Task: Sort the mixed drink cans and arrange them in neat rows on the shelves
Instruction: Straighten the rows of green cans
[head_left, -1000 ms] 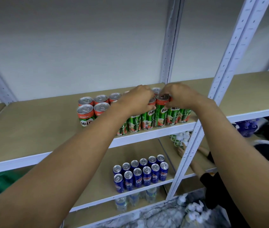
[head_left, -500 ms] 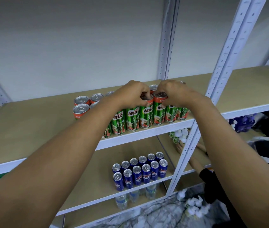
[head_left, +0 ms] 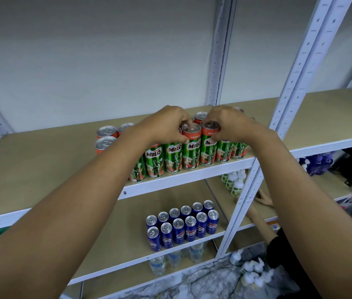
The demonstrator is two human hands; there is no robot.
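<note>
Green and red Milo cans (head_left: 173,157) stand in two rows along the front of the upper shelf (head_left: 41,169). My left hand (head_left: 166,124) grips the top of one front-row Milo can (head_left: 191,147), fingers curled over its lid. Right beside it, my right hand (head_left: 226,124) grips the top of the neighbouring Milo can (head_left: 208,147). Both cans stand upright on the shelf, touching each other. Blue Pepsi cans (head_left: 181,225) stand in two neat rows on the shelf below.
White perforated uprights (head_left: 296,83) frame the shelving, one close to my right wrist. Water bottles (head_left: 157,264) stand on the lowest shelf. Small white-capped bottles (head_left: 235,182) sit in the right bay, where another person's arm (head_left: 261,223) reaches in. More white bottles (head_left: 252,272) lie on the floor.
Both hands have stayed on the tops of the two middle front cans, which now stand closer to the front edge and in line with the row. The view has shifted slightly.
</note>
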